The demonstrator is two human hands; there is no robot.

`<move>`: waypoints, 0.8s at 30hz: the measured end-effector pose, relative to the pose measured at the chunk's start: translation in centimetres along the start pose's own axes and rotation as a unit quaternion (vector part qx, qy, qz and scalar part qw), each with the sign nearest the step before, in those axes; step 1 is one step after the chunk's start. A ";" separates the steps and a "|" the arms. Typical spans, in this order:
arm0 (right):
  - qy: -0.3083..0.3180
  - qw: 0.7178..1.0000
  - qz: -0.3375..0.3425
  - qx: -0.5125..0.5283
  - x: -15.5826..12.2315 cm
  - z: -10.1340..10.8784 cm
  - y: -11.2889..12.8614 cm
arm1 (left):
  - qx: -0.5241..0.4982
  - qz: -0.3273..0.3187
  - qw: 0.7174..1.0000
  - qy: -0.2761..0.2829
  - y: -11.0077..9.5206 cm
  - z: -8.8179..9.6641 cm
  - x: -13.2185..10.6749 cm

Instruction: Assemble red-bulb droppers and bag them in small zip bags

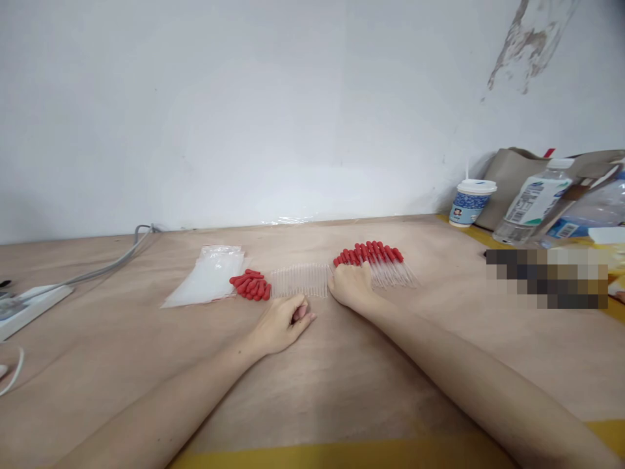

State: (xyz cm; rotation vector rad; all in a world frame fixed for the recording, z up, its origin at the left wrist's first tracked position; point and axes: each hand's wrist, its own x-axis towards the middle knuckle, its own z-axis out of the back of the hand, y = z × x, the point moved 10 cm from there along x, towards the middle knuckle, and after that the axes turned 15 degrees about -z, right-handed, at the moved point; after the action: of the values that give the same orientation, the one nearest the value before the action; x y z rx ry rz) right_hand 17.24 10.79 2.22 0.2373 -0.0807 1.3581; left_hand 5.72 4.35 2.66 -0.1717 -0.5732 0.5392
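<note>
My left hand rests on the table just in front of a row of clear glass tubes. Its fingers are curled in, with the thumb along them, and nothing shows in it. Left of the tubes lies a small pile of red rubber bulbs. My right hand is closed at the right end of the tube row, touching or very near a fan of droppers, clear tubes with red bulbs on their far ends. The right fingertips are hidden behind the hand, so what they hold cannot be made out.
Clear plastic bags lie left of the bulbs. A power strip with a grey cable sits at far left. On the right stand a paper cup, a water bottle and a grey bag. A wall closes off the back.
</note>
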 end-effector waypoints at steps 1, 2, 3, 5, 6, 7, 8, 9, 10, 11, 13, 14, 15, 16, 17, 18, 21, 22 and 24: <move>-0.001 1.000 0.000 0.001 0.0 -0.1 0.1 | 0.000 0.000 1.000 0.000 0.0 0.0 0.0; -0.002 1.000 0.000 0.003 0.0 -0.1 0.1 | -0.001 0.000 1.000 -0.001 -0.1 -0.1 -0.1; -0.003 1.000 -0.001 0.005 0.0 0.0 0.1 | -0.003 0.000 1.000 -0.005 -0.2 -0.1 -0.1; -0.015 1.000 -0.004 0.011 -0.1 0.4 -0.2 | 0.000 0.003 1.000 -0.019 -0.3 0.3 0.0; -0.026 0.999 -0.003 0.018 -0.2 0.9 -0.3 | 0.007 0.004 0.999 -0.033 -0.3 0.8 0.0; -0.039 0.999 0.001 0.028 -0.4 1.4 -0.5 | 0.020 0.007 0.998 -0.051 -0.2 1.6 0.1; -0.049 0.998 0.011 0.041 -0.6 1.9 -0.6 | 0.037 0.012 0.997 -0.073 0.1 2.7 0.2; -0.055 0.996 0.027 0.059 -0.9 2.3 -0.8 | 0.056 0.020 0.994 -0.093 0.7 4.0 0.4; -0.057 0.994 0.048 0.082 -1.3 2.6 -0.9 | 0.077 0.033 0.990 -0.114 1.5 5.6 0.4; -0.055 0.990 0.073 0.108 -1.7 2.8 -1.1 | 0.096 0.053 0.986 -0.124 2.7 7.2 0.4; -0.052 0.976 0.130 0.166 -2.6 2.8 -1.5 | 0.132 0.090 0.979 -0.126 5.6 10.2 0.4; -0.054 0.967 0.159 0.192 -3.2 2.8 -1.8 | 0.143 0.112 0.977 -0.110 7.4 11.4 0.4; -0.060 0.958 0.188 0.210 -3.8 2.8 -2.0 | 0.160 0.141 0.973 -0.090 9.3 12.4 0.2; -0.066 0.949 0.216 0.220 -4.4 2.7 -2.2 | 0.162 0.166 0.971 -0.057 11.3 12.8 0.1; -0.071 0.941 0.242 0.224 -5.1 2.5 -2.4 | 0.150 0.184 0.971 -0.020 13.1 12.8 -0.1; -0.077 0.935 0.261 0.228 -5.6 2.4 -2.5 | 0.127 0.199 0.972 0.017 14.7 12.5 -0.3; -0.088 0.923 0.283 0.246 -6.5 2.3 -2.8 | 0.068 0.210 0.971 0.091 17.8 10.8 -0.4; -0.090 0.921 0.282 0.255 -6.6 2.3 -2.9 | 0.054 0.209 0.971 0.107 18.3 10.3 -0.3; -0.089 0.918 0.278 0.267 -6.6 2.3 -2.9 | 0.035 0.207 0.969 0.129 19.0 9.3 -0.1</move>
State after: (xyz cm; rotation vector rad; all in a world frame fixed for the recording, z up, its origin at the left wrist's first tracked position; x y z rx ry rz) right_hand 18.84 3.42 2.81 0.8505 0.0811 1.9085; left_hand -7.83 20.47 4.65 -0.2934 -0.2607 0.9262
